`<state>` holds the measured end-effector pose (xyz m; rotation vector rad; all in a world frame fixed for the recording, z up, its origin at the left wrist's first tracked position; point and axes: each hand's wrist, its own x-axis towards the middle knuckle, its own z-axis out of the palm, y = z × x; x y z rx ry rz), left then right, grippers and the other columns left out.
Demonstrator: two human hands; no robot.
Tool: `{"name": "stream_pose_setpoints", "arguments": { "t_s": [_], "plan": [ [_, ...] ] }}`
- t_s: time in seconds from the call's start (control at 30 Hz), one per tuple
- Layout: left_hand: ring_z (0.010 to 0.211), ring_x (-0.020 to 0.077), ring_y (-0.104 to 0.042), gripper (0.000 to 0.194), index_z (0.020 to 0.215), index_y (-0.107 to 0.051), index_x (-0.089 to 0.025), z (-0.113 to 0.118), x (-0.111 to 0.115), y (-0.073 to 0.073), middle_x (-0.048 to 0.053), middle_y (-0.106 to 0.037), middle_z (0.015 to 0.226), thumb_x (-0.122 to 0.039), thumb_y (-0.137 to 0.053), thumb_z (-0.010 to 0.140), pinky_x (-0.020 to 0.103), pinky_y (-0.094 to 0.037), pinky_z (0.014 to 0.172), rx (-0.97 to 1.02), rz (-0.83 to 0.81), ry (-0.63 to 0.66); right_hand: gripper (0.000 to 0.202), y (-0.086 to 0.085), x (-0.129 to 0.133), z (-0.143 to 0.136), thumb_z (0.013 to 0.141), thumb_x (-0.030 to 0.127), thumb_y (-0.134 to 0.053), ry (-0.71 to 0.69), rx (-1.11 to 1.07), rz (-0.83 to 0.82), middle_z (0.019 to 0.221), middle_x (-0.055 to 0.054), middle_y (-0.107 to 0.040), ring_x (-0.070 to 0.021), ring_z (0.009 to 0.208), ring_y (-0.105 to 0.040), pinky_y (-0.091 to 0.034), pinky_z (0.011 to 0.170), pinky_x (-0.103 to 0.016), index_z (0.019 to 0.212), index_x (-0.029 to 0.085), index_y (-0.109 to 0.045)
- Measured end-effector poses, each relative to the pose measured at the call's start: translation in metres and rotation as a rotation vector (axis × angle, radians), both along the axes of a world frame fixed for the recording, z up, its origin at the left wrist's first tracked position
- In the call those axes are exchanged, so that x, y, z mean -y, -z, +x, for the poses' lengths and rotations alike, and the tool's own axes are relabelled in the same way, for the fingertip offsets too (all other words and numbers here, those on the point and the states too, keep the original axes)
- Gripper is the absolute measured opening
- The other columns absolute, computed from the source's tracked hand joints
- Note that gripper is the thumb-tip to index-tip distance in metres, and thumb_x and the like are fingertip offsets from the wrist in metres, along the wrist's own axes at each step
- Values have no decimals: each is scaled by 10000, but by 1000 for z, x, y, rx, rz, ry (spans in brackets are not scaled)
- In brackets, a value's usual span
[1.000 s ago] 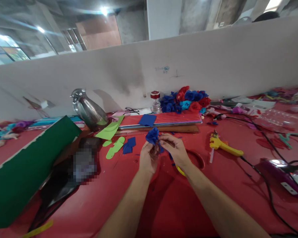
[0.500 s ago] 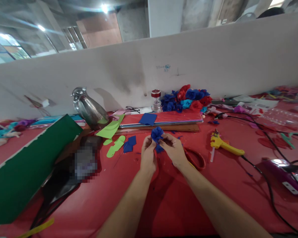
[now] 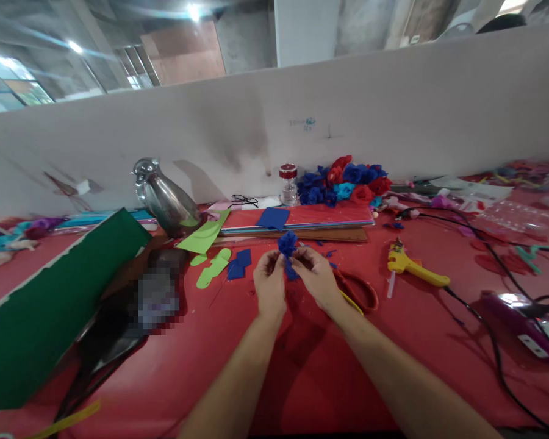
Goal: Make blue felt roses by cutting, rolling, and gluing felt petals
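Between my two hands is a blue paper flower (image 3: 288, 242), its ruffled head facing up. My left hand (image 3: 269, 280) pinches its base from the left, thumb against the lower petals. From the other side my right hand (image 3: 315, 275) grips the same base with thumb and fingers. A bit of blue paper shows below the flower, between the hands. Partly hidden behind my right hand and wrist are scissors with red handles (image 3: 370, 296). Blue paper pieces (image 3: 238, 265) and light green paper cutouts (image 3: 214, 268) lie left of my left hand.
A yellow glue gun (image 3: 416, 268) with its cord lies to the right. Paper sheets (image 3: 320, 216), a red-lidded jar (image 3: 288, 186) and a pile of paper flowers (image 3: 348, 183) are behind. A metal jug (image 3: 165, 198) and a green board (image 3: 59, 311) stand left.
Both hands still hold the blue flower. My left hand has shifted slightly left and its fingers now sit lower on the flower's base, showing more of it.
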<state>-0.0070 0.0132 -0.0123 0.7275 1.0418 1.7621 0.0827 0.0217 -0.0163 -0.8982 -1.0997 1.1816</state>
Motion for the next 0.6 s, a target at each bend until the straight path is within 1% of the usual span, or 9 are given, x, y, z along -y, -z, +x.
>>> {"name": "stream_pose_setpoints", "arguments": {
  "t_s": [0.13,0.23,0.37,0.5,0.6],
  "plan": [
    [698,123,-590,162,711,-701,-181,1,1,0,-9,-682,710,-264,-775,593,265,-461,742,-25,-15,7,194,-1,1,-1,666,360,-687,32,12,-4,795,-7,-681,-176,770,-622,-498,770,-323,785,219,-629],
    [724,143,-611,188,736,-733,-175,3,2,-1,14,-716,746,-277,-785,587,291,-467,778,-20,-45,63,212,-1,0,1,667,364,-674,96,28,-9,814,-21,-697,-182,762,-625,-501,745,-325,810,213,-635],
    [761,146,-622,183,721,-743,-170,5,3,-1,17,-729,777,-260,-800,572,296,-462,825,10,-35,130,193,-1,0,3,655,340,-672,132,73,4,757,-13,-694,-172,703,-608,-495,688,-305,789,204,-643],
    [685,117,-603,224,667,-709,-160,4,2,0,-8,-695,686,-257,-839,512,272,-460,768,116,-87,134,168,-3,2,3,656,331,-668,132,95,-13,741,-11,-705,-172,688,-611,-491,662,-296,765,204,-663],
    [638,92,-592,255,642,-661,-163,1,0,0,-30,-666,652,-216,-850,480,241,-454,709,227,-131,134,154,-4,3,2,638,323,-680,136,53,-45,724,-6,-704,-169,684,-613,-490,672,-299,737,205,-667]
  ]
}}
